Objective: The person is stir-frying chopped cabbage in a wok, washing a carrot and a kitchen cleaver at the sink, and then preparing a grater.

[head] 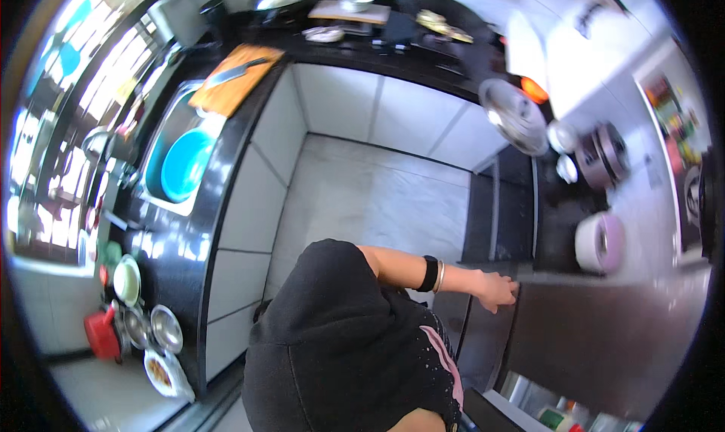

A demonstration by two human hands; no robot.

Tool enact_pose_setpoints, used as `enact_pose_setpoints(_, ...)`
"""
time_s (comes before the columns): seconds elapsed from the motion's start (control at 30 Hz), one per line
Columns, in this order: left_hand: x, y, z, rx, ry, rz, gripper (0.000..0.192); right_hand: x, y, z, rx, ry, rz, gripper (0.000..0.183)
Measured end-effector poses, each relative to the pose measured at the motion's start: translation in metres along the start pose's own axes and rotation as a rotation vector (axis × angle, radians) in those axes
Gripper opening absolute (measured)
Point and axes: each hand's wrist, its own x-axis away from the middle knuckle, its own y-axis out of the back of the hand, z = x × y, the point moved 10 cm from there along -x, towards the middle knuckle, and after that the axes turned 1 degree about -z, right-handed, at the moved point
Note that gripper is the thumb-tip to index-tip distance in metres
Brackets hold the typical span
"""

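My left hand (495,291) reaches out to the right, with a black band (431,273) and a thin bracelet on its wrist. Its fingertips meet the upper edge of a dark cabinet, apparently a refrigerator (600,330). Whether they grip that edge or only touch it is unclear. Below, the refrigerator stands partly open, and blurred packages (558,418) show inside. Only a bit of my right arm (419,420) appears at the bottom rim; my right hand is out of view. My black shirt (334,341) fills the lower middle.
A cleaver (235,72) lies on a wooden cutting board (249,95) beside the sink, which holds a blue basin (190,166). A wok (453,13) sits on the far counter. Along the right counter are a metal bowl (512,117), a rice cooker (603,154) and a white-and-pink appliance (600,242).
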Motion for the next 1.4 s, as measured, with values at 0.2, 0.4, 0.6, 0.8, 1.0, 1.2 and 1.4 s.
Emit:
enact_pose_setpoints(0.2, 0.144, 0.087, 0.089, 0.313, 0.238, -0.217, 0.042, -0.013, -0.103, -0.109, -0.513, -0.312, 0.216, 0.061)
enact_pose_setpoints(0.4, 0.317, 0.16, 0.151, 0.67, 0.55, -0.756, 0.04, -0.002, -0.331, -0.235, -1.037, -0.548, 0.39, 0.061)
enact_pose_setpoints(0.6, 0.487, 0.183, 0.169, 0.991, 0.674, -1.314, 0.037, 0.1, -0.622, -0.175, -1.751, -0.935, 1.035, 0.045)
enact_pose_setpoints(0.8, 0.66, 0.217, 0.165, 1.174, 0.445, -1.963, 0.054, 0.272, -0.807, -0.114, -1.328, -1.144, 1.526, 0.069)
enact_pose_setpoints(1.0, 0.839, 0.202, 0.191, 1.144, -0.014, -2.508, 0.058, 0.51, -0.896, 0.044, -1.05, -0.157, 1.922, 0.047)
enact_pose_setpoints(1.2, 1.005, 0.054, 0.186, 1.14, 0.274, -3.043, 0.043, 0.768, -0.889, 0.117, -1.137, -0.715, 2.921, 0.044)
enact_pose_setpoints(1.4, 1.063, -0.024, 0.181, 1.48, 0.717, -2.922, 0.045, 1.008, -0.887, 0.032, -0.176, -0.877, 2.845, 0.033)
